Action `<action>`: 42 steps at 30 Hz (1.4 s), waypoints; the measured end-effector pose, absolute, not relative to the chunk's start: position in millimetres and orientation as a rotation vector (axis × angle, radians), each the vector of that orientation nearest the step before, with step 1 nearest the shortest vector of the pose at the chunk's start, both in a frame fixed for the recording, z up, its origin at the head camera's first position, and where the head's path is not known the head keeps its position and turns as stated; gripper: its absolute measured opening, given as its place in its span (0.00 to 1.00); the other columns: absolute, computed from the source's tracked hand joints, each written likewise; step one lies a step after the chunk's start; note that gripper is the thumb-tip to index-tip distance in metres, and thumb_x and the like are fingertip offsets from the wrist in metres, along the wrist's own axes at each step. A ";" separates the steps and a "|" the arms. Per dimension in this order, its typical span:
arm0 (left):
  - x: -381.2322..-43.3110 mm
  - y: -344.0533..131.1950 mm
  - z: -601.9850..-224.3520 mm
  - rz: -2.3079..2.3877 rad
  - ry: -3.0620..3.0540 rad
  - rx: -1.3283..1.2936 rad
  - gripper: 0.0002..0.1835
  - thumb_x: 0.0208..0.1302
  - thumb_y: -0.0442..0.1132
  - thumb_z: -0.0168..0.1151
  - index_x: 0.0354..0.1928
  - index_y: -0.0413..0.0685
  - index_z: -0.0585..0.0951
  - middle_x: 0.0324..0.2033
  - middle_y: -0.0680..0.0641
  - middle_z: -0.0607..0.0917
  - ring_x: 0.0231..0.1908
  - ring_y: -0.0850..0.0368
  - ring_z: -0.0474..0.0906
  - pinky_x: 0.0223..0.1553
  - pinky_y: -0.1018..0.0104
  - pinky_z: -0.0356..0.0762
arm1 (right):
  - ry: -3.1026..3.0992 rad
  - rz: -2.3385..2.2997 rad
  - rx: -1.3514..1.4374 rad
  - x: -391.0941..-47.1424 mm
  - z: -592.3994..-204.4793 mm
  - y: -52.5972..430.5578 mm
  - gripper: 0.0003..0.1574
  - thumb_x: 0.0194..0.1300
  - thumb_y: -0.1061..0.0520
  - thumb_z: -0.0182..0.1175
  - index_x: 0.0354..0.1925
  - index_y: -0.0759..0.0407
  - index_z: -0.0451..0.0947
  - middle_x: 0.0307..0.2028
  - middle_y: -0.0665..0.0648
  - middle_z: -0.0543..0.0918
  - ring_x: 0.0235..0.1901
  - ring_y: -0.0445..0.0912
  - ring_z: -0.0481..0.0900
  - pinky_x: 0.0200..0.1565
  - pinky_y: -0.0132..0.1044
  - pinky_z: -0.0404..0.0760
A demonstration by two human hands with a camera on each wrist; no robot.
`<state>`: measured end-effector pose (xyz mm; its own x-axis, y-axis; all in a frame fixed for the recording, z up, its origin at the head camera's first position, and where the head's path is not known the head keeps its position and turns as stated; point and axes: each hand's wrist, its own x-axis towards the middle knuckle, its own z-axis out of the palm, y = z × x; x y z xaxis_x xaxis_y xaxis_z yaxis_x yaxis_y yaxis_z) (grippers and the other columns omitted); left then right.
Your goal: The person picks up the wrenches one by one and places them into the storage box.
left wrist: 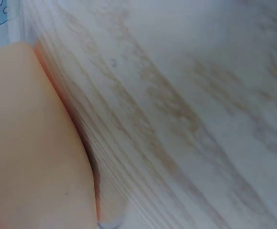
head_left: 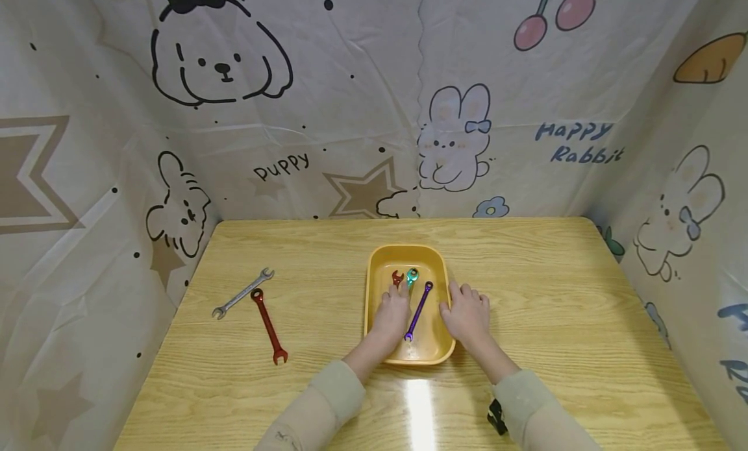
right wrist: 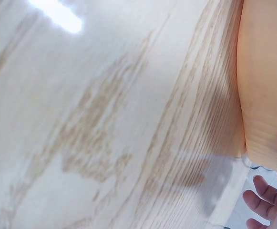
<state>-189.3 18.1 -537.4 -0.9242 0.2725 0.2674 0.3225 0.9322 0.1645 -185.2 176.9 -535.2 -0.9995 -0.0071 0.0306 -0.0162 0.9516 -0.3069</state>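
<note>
A yellow tray (head_left: 374, 259) stands on the table in the head view. My left hand (head_left: 390, 318) reaches into it, fingertips at a red wrench (head_left: 397, 277) and beside a teal wrench (head_left: 412, 276). The hand covers most of the red wrench, and its grip is hidden. A purple wrench (head_left: 418, 311) lies slanted in the tray, right of that hand. My right hand (head_left: 469, 313) rests at the tray's right side, thumb over the rim and fingers outside. In the right wrist view, its fingers (right wrist: 260, 205) are loosely bent and spread. The left wrist view shows no fingers.
Left of the tray, a silver wrench (head_left: 242, 294) and a longer red wrench (head_left: 269, 326) lie on the wooden table (head_left: 555, 276). A black object (head_left: 497, 417) sits at the right sleeve. Printed fabric (head_left: 350, 113) stands behind the table and along both sides.
</note>
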 end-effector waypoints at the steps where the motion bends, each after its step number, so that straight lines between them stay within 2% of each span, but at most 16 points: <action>1: -188.8 18.7 -537.6 -0.315 -2.860 -0.450 0.25 0.50 0.34 0.65 0.52 0.37 0.74 0.31 0.40 0.76 0.27 0.52 0.75 0.23 0.70 0.76 | -3.075 0.487 0.017 -185.2 -535.3 176.9 0.27 0.60 0.49 0.50 0.55 0.61 0.66 0.43 0.65 0.74 0.45 0.60 0.71 0.51 0.58 0.61; 11: -185.6 18.4 -541.9 -0.313 -2.927 -0.539 0.23 0.55 0.30 0.60 0.55 0.37 0.73 0.35 0.38 0.76 0.32 0.49 0.77 0.25 0.70 0.78 | -3.078 0.491 -0.003 -185.9 -536.4 176.6 0.25 0.60 0.49 0.50 0.53 0.60 0.66 0.42 0.65 0.74 0.45 0.60 0.71 0.52 0.58 0.60; 22: -184.8 19.3 -546.2 -0.231 -2.923 -0.571 0.23 0.54 0.25 0.56 0.55 0.39 0.74 0.35 0.38 0.76 0.33 0.49 0.77 0.26 0.70 0.78 | -3.092 0.496 -0.010 -186.2 -535.8 176.3 0.26 0.60 0.49 0.50 0.54 0.60 0.66 0.42 0.65 0.74 0.45 0.60 0.71 0.52 0.58 0.60; 35: -184.0 18.0 -545.9 -0.194 -2.952 -0.572 0.22 0.56 0.25 0.54 0.56 0.39 0.74 0.35 0.38 0.76 0.32 0.49 0.77 0.26 0.69 0.78 | -3.090 0.497 -0.006 -185.5 -535.0 176.4 0.25 0.60 0.49 0.49 0.53 0.60 0.67 0.43 0.65 0.74 0.45 0.60 0.71 0.52 0.58 0.61; 42: -183.8 16.3 -546.4 -0.247 -2.981 -0.559 0.22 0.54 0.26 0.56 0.55 0.38 0.74 0.35 0.39 0.75 0.32 0.49 0.75 0.26 0.68 0.78 | -3.080 0.494 -0.003 -185.2 -535.4 176.3 0.26 0.60 0.49 0.50 0.54 0.60 0.66 0.43 0.65 0.74 0.46 0.60 0.71 0.51 0.58 0.61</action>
<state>-183.8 16.3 -546.4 -0.9279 0.3510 0.1260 0.3669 0.9195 0.1407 -185.2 176.3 -535.4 -0.9997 0.0056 0.0219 -0.0015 0.9498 -0.3129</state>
